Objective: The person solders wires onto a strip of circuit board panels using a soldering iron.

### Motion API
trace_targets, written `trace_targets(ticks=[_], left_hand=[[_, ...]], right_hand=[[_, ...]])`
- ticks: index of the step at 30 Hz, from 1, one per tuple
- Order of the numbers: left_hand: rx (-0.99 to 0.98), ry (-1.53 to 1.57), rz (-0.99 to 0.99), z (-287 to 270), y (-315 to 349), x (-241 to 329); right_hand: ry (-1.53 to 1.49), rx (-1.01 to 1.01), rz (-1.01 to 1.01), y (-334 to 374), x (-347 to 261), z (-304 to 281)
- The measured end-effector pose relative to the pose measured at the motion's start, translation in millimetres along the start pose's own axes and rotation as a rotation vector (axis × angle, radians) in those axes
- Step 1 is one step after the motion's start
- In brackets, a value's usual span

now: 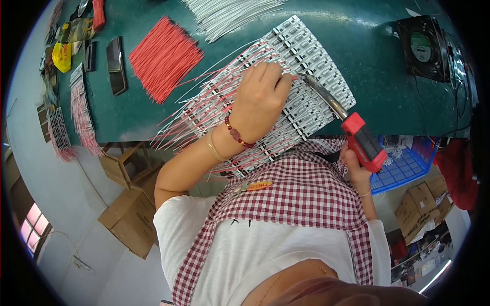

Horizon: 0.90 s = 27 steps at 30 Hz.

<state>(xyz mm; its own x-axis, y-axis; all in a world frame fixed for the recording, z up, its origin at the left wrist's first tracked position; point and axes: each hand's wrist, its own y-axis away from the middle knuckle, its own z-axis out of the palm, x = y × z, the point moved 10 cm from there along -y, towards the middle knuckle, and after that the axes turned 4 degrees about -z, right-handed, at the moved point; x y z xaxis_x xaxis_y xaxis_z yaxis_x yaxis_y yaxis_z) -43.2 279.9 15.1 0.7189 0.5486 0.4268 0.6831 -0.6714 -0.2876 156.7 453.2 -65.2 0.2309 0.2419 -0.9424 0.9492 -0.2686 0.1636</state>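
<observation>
My left hand [260, 97] is bent over a panel of small grey-white parts with black pieces [319, 66]. Its fingers are pinched at the tip of a soldering iron, and a thin red wire [191, 80] seems to run into them; the pinch itself is mostly hidden. My right hand [353, 162] is closed round the red and black handle of the soldering iron [363, 142]. The iron's metal shaft slants up and left, its tip close to my left fingertips. Many red and white wires fan leftward from the panel, which overhangs the table's near edge.
On the green table [357, 25] lie a red wire bundle [166, 58], white wires [229, 15] and a phone [116, 66]. A black fan [422, 48] stands right. More wired panels [84, 112] hang left. A blue basket [403, 171] and cardboard boxes [130, 222] sit below.
</observation>
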Motion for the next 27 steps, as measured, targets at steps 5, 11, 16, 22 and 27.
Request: trace_targets(ticks=[5, 11, 16, 22, 27], left_hand=[[-0.017, -0.028, -0.001, 1, 0, 1], [-0.018, -0.04, 0.0, 3, 0, 1], [-0.018, -0.05, 0.0, 2, 0, 2], [-0.017, -0.051, -0.001, 2, 1, 3], [-0.056, -0.142, -0.006, 4, -3, 5]], right_hand=[[-0.176, 0.112, 0.088, 0, -7, -6], [-0.147, 0.012, 0.081, -6, -10, 4], [-0.005, -0.004, 0.008, -8, -11, 4], [0.049, 0.119, -0.068, -5, -21, -10], [-0.069, 0.095, 0.023, 0, -9, -11]])
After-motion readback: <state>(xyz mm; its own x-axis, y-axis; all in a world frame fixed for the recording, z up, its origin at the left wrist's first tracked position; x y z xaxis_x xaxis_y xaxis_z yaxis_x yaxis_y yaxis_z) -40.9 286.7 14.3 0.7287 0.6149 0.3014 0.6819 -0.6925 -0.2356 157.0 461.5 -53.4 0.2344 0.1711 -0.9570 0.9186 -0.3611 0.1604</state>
